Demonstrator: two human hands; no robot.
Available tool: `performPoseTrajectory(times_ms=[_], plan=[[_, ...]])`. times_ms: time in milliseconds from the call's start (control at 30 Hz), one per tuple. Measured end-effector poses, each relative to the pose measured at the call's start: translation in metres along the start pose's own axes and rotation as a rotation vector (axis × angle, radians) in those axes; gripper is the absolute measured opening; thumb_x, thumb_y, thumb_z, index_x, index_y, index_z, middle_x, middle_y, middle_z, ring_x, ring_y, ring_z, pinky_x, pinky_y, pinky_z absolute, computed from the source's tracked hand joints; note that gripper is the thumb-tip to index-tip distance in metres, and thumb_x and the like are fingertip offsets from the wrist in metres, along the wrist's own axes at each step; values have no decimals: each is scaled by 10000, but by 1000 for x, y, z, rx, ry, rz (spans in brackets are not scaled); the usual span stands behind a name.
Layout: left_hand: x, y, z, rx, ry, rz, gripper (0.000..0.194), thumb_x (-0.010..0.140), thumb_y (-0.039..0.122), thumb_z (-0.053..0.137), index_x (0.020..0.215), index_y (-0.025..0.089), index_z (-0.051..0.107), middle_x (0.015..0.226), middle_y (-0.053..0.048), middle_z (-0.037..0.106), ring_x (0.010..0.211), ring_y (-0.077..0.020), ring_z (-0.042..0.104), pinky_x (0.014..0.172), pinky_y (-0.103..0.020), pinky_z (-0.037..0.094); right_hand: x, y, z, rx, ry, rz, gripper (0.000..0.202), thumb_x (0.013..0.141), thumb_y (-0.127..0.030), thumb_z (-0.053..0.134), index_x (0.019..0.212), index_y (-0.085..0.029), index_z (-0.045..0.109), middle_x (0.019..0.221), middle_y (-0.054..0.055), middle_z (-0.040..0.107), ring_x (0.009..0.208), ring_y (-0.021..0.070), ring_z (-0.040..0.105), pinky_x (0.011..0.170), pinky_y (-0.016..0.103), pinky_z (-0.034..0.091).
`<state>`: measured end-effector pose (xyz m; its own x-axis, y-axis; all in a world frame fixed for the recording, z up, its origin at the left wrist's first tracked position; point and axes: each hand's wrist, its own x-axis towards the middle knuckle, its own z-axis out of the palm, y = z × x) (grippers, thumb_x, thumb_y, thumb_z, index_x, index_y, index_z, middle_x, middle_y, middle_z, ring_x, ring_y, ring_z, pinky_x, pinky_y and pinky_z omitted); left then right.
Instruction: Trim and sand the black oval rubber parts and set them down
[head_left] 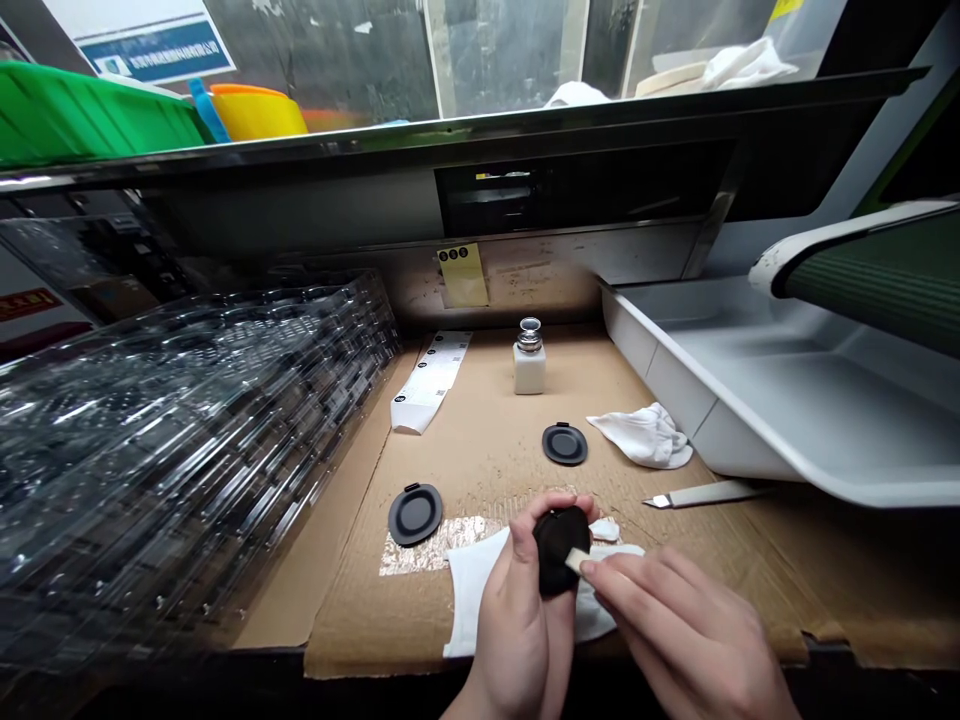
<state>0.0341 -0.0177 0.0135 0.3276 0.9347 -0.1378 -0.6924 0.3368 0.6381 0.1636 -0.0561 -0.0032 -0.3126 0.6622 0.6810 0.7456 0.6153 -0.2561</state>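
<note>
My left hand (521,620) grips a black rounded plastic piece (553,565) by its edges, its dark face turned up. Pinched in my right hand (686,630) is a small cream-coloured block (576,560), its tip touching that face. White cloth (472,590) lies beneath my hands. Two similar dark grey oval pieces with small tabs lie on the cardboard: one oval piece (415,514) to the left, another oval piece (565,444) farther back. A craft knife (705,494) rests to the right, near a crumpled white cloth (645,436).
Clear plastic trays (225,400) are stacked at left. A grey bin (720,400) stands at right under a green conveyor belt (885,270). A white bottle with a metal top (529,368) and a label strip (435,380) sit at the back. A metal shelf (465,130) crosses above.
</note>
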Motion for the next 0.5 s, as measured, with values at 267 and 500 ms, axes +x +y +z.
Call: performPoseTrajectory(times_ms=[267,500], plan=[[0,-2,0,-38,2,-7,406,862,449,345,932,155,617,1030,-109,635,1094,-242,512,1031,-403,262,5,-9,4,8,96,6,371,749,-20,466,1083,-133,577,804,62,653,707,141,615,603,245,509],[0,0,1,-54,15,-22,416,866,453,330,924,158,616,1016,-99,641,1085,-244,519,1023,-406,274,10,-11,0,23,99,-5,336,749,-14,474,1051,-117,581,759,65,644,656,138,589,556,245,500]])
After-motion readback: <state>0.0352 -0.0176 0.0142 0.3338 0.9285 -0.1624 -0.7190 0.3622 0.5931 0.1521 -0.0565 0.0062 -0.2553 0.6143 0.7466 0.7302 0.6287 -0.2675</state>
